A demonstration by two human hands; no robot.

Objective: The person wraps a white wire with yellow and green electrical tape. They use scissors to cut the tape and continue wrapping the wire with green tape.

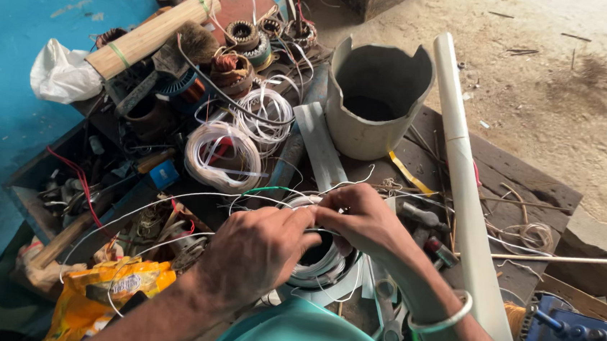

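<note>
My left hand and my right hand meet over a round motor stator wound with white insulated wire. Both pinch thin wire at the stator's top edge; white strands loop out to the left from my fingers. A silver bangle circles my right wrist. The stator's middle is partly hidden under my hands.
A grey plastic bucket with a broken rim stands behind, a long white pipe beside it. White wire coils, copper-wound stators, a wooden roller and a brush lie left. Yellow packet, pliers, blue tool.
</note>
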